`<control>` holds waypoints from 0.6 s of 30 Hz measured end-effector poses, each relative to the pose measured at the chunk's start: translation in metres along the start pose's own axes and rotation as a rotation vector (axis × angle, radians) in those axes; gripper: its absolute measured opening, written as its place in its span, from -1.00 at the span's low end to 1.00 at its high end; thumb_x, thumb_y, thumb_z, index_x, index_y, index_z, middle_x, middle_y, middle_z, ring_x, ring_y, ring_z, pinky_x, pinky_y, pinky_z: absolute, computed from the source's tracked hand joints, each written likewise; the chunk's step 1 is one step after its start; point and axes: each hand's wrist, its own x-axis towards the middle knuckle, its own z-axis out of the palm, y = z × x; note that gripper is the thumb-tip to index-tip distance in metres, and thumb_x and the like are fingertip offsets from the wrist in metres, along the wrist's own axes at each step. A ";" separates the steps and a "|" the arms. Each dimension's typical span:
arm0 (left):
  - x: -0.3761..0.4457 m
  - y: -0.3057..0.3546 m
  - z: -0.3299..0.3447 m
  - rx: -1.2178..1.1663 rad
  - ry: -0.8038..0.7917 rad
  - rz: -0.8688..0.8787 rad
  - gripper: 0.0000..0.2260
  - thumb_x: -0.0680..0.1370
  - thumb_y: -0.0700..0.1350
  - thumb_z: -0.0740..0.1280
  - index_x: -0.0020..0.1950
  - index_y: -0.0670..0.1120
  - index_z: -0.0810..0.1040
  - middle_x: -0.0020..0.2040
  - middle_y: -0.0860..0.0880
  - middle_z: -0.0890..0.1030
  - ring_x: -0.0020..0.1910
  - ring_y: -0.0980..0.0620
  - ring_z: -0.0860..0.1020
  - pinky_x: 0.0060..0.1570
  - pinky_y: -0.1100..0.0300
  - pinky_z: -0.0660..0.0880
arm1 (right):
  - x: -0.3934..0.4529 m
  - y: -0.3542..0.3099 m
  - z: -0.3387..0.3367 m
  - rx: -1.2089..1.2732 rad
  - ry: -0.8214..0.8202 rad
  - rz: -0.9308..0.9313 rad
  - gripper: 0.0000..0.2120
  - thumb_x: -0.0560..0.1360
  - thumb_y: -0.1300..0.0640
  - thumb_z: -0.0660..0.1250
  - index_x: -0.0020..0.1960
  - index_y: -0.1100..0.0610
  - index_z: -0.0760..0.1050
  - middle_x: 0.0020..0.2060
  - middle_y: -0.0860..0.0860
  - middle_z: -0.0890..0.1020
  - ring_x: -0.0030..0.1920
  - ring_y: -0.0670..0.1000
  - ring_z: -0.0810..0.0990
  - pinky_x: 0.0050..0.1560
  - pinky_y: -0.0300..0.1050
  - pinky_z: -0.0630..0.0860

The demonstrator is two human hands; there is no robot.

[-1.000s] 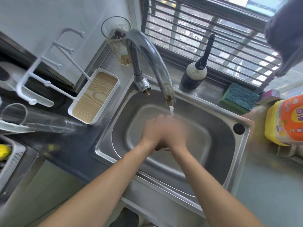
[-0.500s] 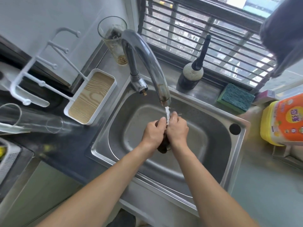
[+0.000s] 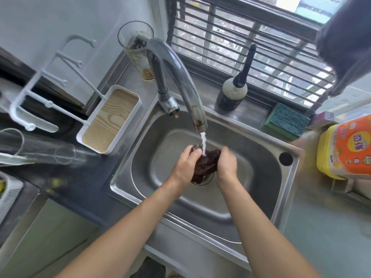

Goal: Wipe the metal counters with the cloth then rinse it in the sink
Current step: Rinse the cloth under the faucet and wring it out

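The dark brown, bunched-up wet cloth (image 3: 206,165) sits between both hands over the middle of the stainless steel sink (image 3: 251,207), directly above the drain. The left hand (image 3: 185,166) grips its left side with fingers curled over the top, and the right hand (image 3: 226,164) grips its right side the same way, so the cloth is squeezed between the two palms with a tail hanging down toward the drain. A thin white stream of water (image 3: 203,143) falls from the curved grey metal faucet (image 3: 180,85) onto the top of the cloth, just beside the left fingertips. Behind the sink, on the metal ledge, stand a tall clear drinking glass (image 3: 138,51), a round dark dish brush with a black handle (image 3: 232,93) and a green-and-blue rectangular sponge (image 3: 287,121). To the left lies a white tray with a wood-grain base (image 3: 109,119); to the right stands a yellow-and-orange detergent jug (image 3: 347,149).
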 end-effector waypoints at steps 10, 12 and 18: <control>0.013 0.003 -0.042 0.231 -0.166 -0.076 -0.61 0.53 -0.28 0.45 0.32 -0.08 0.49 0.05 -0.06 0.67 -0.07 0.12 0.65 -0.28 0.34 0.53 | 0.004 -0.004 -0.026 -0.227 -0.623 0.005 -0.60 0.43 -0.07 0.55 0.14 0.18 0.67 0.00 0.16 0.75 0.10 0.25 0.72 0.16 0.13 0.62; 0.011 0.002 -0.044 0.304 -0.211 -0.162 -0.66 0.52 -0.17 0.50 0.27 -0.06 0.54 -0.06 0.01 0.68 -0.23 0.20 0.65 -0.40 0.35 0.48 | 0.009 -0.003 -0.022 -0.226 -0.500 -0.093 -0.76 0.45 0.09 0.53 0.07 0.17 0.68 -0.04 0.16 0.76 0.05 0.24 0.72 0.14 0.11 0.62; 0.003 -0.016 -0.050 0.185 -0.260 -0.330 -0.60 0.50 0.11 0.50 0.29 0.03 0.58 0.21 -0.01 0.68 0.23 -0.05 0.63 0.26 -0.10 0.53 | 0.005 -0.016 -0.022 0.218 -0.440 -0.017 -0.86 0.59 0.27 0.28 0.05 0.16 0.62 -0.13 0.12 0.68 -0.12 0.08 0.65 -0.06 -0.03 0.58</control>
